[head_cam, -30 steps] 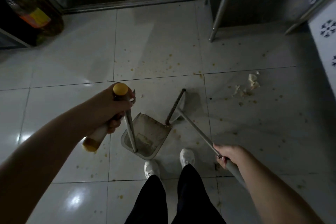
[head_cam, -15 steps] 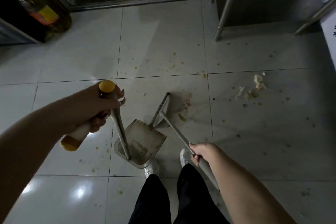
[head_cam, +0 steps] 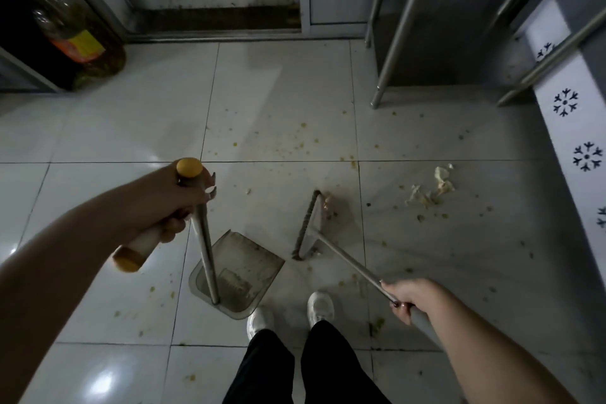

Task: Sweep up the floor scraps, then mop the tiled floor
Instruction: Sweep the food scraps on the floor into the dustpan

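Fingers of R hand (head_cam: 408,297) curl round the broom (head_cam: 309,228) handle; L hand (head_cam: 170,197) grips the dustpan (head_cam: 242,272) pole plus a yellow-capped handle (head_cam: 137,248). Dustpan sits close in, broom head just beyond w/ scraps (head_cam: 328,202) against it, more scraps (head_cam: 433,188) farther right. Risk: a hard stroke could flick bits past the pan's edge

glossy tiled floor (head_cam: 272,102); metal dustpan (head_cam: 242,272) looks matt; broom handle (head_cam: 354,267) perhaps brushed metal
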Motion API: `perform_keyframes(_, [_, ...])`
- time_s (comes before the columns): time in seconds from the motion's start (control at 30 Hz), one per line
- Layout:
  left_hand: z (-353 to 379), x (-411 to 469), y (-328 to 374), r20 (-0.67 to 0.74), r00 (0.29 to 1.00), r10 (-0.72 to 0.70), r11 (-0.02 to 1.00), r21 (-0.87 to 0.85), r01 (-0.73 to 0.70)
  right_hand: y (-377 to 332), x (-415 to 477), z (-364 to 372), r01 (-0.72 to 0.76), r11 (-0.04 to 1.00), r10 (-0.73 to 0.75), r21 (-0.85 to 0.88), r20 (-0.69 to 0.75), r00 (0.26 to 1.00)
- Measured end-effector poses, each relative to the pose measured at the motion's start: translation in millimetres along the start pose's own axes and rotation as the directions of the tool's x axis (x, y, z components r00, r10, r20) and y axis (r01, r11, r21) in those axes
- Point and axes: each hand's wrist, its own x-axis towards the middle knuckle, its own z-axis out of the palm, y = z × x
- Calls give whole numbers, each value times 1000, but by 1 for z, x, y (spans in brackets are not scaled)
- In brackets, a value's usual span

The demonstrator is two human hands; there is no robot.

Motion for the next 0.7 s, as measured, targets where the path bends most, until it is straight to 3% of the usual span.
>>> perform_keyframes(0.17, [-16,-2,-4,8,999,32,999,12,-33,-55,-17,36,104,980,-111,171,36,993])
perform_keyframes(0.3, [-39,11,-9,-12,1000,19,999,-43,-19,-121,-30,70,232,954,-242,189,30,970])
perform_keyframes(0.43, [-66,33,-13,-7,1000,-11,998,-68,11,-184,-32,102,236,948,-251,212,47,967])
perform_keyframes(0.57, [-89,56,-14,8,999,-38,997,-69,38,-239,-22,126,266,964,-266,-11,-60,962])
perform_keyframes(0.7, [-106,79,-8,39,998,-54,997,-55,56,-261,-15,132,209,976,-212,-66,-44,976])
